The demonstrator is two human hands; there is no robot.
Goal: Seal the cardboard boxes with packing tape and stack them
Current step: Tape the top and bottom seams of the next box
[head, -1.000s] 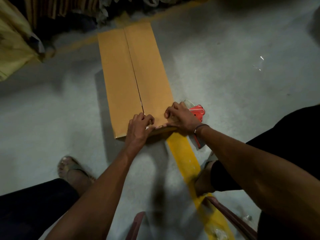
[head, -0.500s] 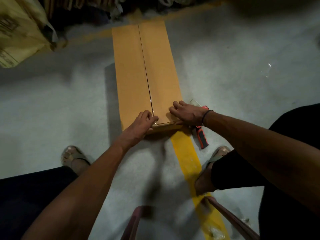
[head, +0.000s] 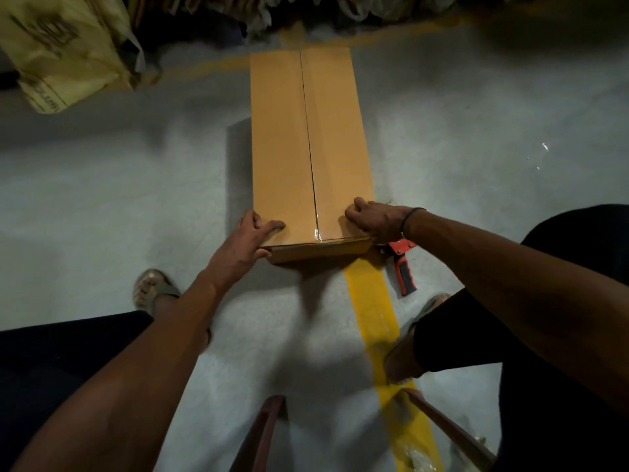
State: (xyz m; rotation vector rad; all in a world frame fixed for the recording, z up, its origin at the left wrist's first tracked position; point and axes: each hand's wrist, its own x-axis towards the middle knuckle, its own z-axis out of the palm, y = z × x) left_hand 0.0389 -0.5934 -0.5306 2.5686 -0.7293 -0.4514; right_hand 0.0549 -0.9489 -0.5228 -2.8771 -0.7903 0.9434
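Sack: a pale yellow printed sack (head: 64,46) slumps at the far left of the floor (head: 119,199), well apart from your work.
Left foot: your sandalled left foot (head: 153,289) stands on the grey concrete, left of the box's near end.
Left hand: your left hand (head: 250,238) sits on the near left corner of the cardboard box (head: 282,148); the fingers lie spread and fairly straight on the top flap, with the thumb down over the near edge. It presses rather than clamps.
Box: long and narrow, it lies flat on the floor and runs away from you, its near end just in front of your knees. The two top flaps meet along a centre seam (head: 308,131).
Tape: clear packing tape (head: 318,233) shines along the seam and wraps over the near edge.
Right hand: your right hand (head: 376,221) rests on the near right corner of the box, its fingers curled together with the knuckles up, pressing on the flap. You cannot tell whether anything is held under them. A dark band circles that wrist.
Floor stripe: a yellow painted line (head: 371,301) runs from under the box's near end towards you.
Tape dispenser: the red and black tape dispenser (head: 403,267) lies on the floor just beside the box's near right corner, partly hidden by your right wrist.
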